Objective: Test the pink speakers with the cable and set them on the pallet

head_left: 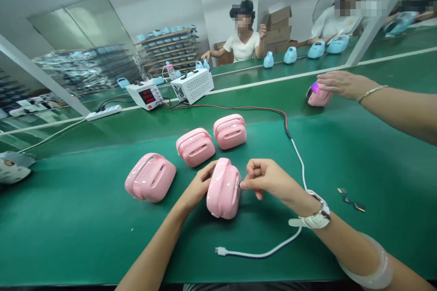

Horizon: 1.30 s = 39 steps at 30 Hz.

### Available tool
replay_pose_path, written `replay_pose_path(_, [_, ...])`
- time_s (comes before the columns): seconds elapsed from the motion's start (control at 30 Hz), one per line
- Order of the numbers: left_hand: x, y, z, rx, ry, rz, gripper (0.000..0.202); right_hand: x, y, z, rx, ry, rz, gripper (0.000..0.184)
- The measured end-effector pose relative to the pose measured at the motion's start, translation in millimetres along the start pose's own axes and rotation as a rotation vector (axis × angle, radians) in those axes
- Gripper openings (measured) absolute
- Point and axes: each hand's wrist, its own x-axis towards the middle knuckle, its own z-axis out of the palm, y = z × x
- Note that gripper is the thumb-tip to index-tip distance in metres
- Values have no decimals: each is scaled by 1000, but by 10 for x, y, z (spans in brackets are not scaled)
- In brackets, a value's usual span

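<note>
- the left hand clasps the pink case, fingers curled on its left side, holding it upright on the counter near the middle of the front edge.
- the right hand has thumb and forefinger pinched tight on a small dark piece at the case's right side; it is too small to tell what it is.
- a white cable runs under the right wrist and curls toward the front edge, its plug lying free.
- three more pink cases rest just behind and to the left, apart from the held one.
- toward the far right, a co-worker's hand rests on another pink case.
- risk, as i judge it: the pinch is narrow, so the dark piece could slip or go in crooked if the case tilts under the left hand.
- the wrist lying over the cable could drag it and pull the plug off the front edge.
</note>
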Motion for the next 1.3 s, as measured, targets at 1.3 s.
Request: replay_pose_path(1.3, [-26,37,95,48,20,6,43,75,278,-27,201,-99,99,45])
